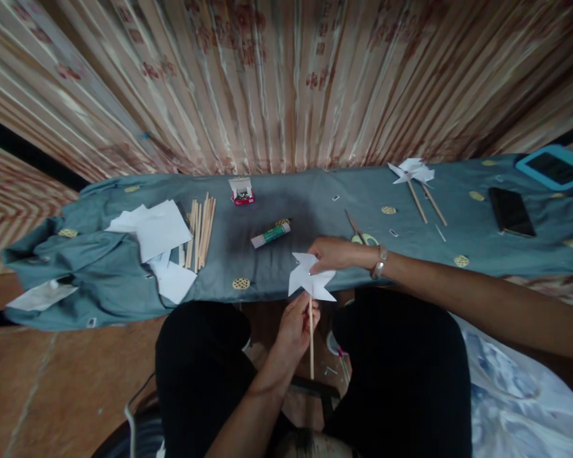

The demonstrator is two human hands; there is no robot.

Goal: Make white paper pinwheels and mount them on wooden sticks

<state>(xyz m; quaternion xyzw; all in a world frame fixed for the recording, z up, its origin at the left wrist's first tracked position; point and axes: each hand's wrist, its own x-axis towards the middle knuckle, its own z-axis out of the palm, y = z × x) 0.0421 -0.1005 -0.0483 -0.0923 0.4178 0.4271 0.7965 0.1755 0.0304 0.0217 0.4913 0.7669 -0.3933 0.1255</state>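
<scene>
A white paper pinwheel [322,286] on a wooden stick [311,350] is held over the near edge of the cloth-covered table. My left hand [296,321] is closed around the upper part of the stick, just below the paper blades. My right hand [332,254] reaches in from the right, its fingers closed on the pinwheel near its middle. Beyond the right hand lie scissors [363,236] with pale green handles. A green and white glue stick [271,235] rests on the cloth to the left of the hands.
White paper sheets [162,229] and several wooden sticks [201,232] lie at left. A small open red-and-white box [242,192] with metal pieces stands behind. At right are finished-looking pinwheels [412,170], a dark phone [512,211] and a blue-framed tablet [556,166]. A curtain [286,89] hangs behind.
</scene>
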